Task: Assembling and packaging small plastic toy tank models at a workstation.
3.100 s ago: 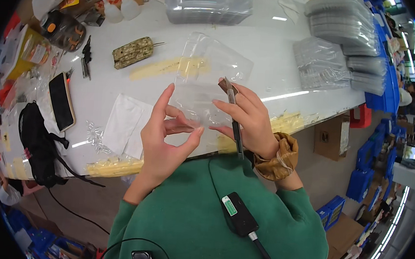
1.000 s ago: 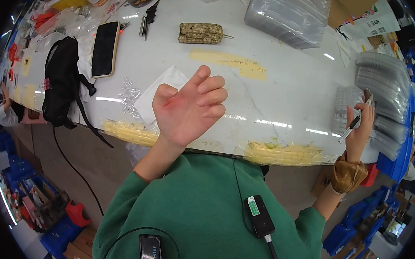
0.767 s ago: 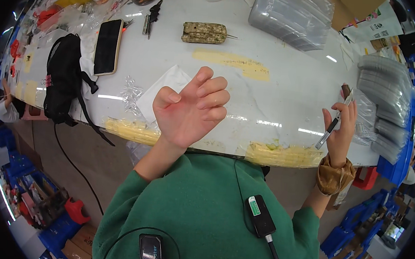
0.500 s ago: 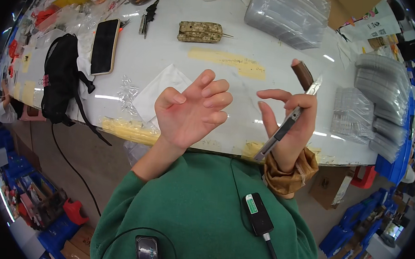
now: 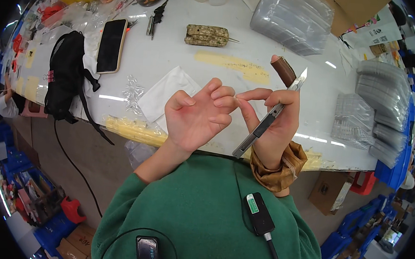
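My left hand (image 5: 196, 116) is palm up over the table's near edge, its fingers loosely curled and apart, with nothing visible in them. A silver and black craft knife (image 5: 265, 119) lies slantwise across the fingers of my right hand (image 5: 280, 127), blade tip pointing up and away. A brown leather finger sleeve (image 5: 284, 72) covers one finger of that hand. Its thumb and index fingertips come together at a fingertip of my left hand; whether something tiny is between them I cannot make out. Beyond the hands sits a camouflage toy tank (image 5: 207, 35).
A white cloth (image 5: 164, 90) lies behind my left hand. Further left are a phone (image 5: 111, 46) and a black pouch (image 5: 64, 76) with a strap. Clear plastic trays (image 5: 292, 22) stand at the back, with more stacked trays (image 5: 383, 93) on the right.
My right hand has moved left with the knife, bringing its thumb and index tips to my left hand's fingers. The view has shifted slightly.
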Action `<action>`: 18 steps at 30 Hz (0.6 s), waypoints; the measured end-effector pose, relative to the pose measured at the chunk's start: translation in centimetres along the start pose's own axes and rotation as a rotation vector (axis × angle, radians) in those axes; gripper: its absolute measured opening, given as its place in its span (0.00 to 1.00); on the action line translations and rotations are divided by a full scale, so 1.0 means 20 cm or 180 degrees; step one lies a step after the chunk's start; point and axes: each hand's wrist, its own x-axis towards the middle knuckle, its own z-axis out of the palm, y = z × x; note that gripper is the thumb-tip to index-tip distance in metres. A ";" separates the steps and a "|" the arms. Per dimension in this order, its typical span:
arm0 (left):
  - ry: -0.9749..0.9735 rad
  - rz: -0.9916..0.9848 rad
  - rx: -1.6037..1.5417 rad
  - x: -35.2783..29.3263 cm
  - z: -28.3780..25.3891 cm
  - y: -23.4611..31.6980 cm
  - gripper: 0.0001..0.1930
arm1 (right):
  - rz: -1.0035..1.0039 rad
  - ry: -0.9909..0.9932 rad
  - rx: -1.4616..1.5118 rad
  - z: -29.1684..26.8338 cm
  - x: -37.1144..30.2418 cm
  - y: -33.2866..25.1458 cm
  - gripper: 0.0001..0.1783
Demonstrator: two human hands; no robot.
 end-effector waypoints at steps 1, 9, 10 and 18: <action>-0.0048 -0.0024 -0.0049 0.00 0.00 0.00 0.16 | 0.0124 0.0121 -0.0005 -0.02 0.00 0.00 0.26; -0.0012 0.0133 -0.0068 0.01 0.00 -0.02 0.18 | 0.0319 0.0168 0.0143 -0.07 -0.02 0.01 0.23; -0.0010 0.0119 -0.0066 0.01 0.00 -0.02 0.18 | 0.0317 0.0181 0.0138 -0.07 -0.01 0.00 0.23; 0.0068 0.0065 0.0070 0.01 -0.01 -0.03 0.18 | 0.0216 -0.0048 0.0439 -0.03 0.03 -0.01 0.26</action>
